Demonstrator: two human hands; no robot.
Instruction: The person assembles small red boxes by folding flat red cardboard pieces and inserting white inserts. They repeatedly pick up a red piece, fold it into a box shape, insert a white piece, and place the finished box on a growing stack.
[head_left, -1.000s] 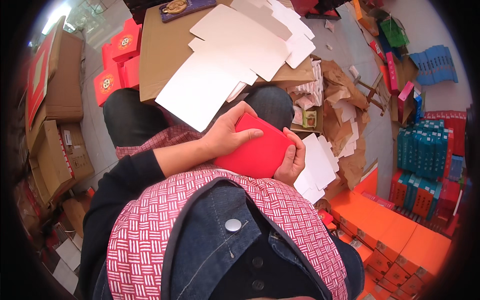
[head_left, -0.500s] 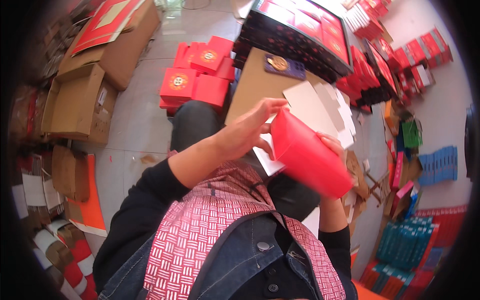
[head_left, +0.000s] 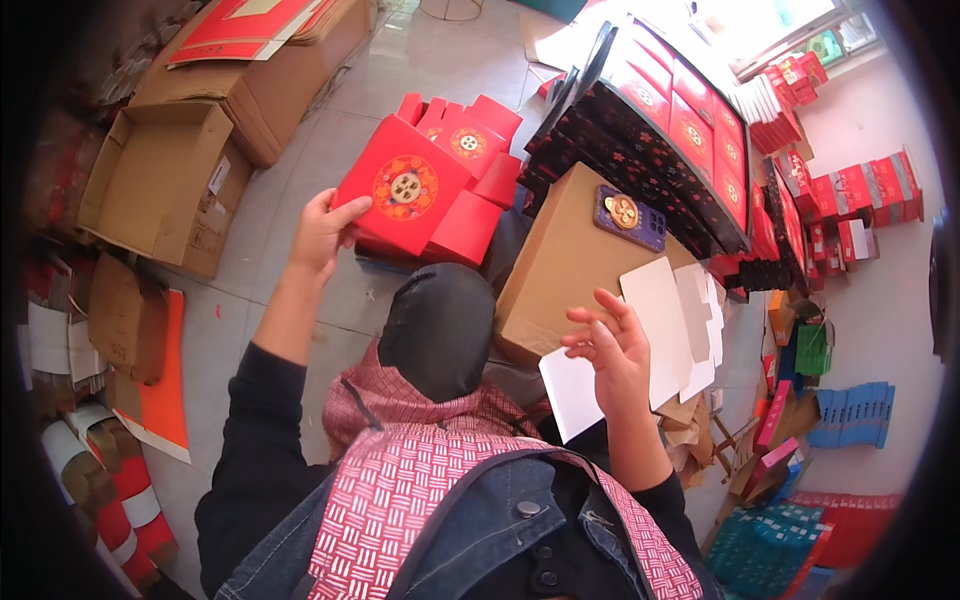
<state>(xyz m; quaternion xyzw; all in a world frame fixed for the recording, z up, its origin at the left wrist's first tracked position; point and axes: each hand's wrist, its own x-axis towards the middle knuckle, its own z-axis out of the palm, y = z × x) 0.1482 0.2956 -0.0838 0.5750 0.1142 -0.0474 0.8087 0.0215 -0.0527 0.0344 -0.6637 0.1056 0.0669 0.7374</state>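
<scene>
Our left hand (head_left: 322,232) pinches a red gift box (head_left: 402,190) by its edge, over a red stack (head_left: 470,190) on bare floor (head_left: 300,150). Our right hand (head_left: 610,350), fingers spread, hovers above white card sheets (head_left: 665,320).

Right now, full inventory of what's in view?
red box: one, red with a round gold emblem, held in the left hand over the stack
stack of red boxes: several, red, on the floor ahead
brown carton: one, brown, closed, in front of the knees
phone: one, purple case, on the carton
white card sheets: several, white, on the carton's right end
open cardboard box: one, brown, floor at left
dark display trays: a pile, black and red, upper right
blue packs: a pile, blue, far right
left hand: grip on the red box
right hand: open, over the card sheets
</scene>
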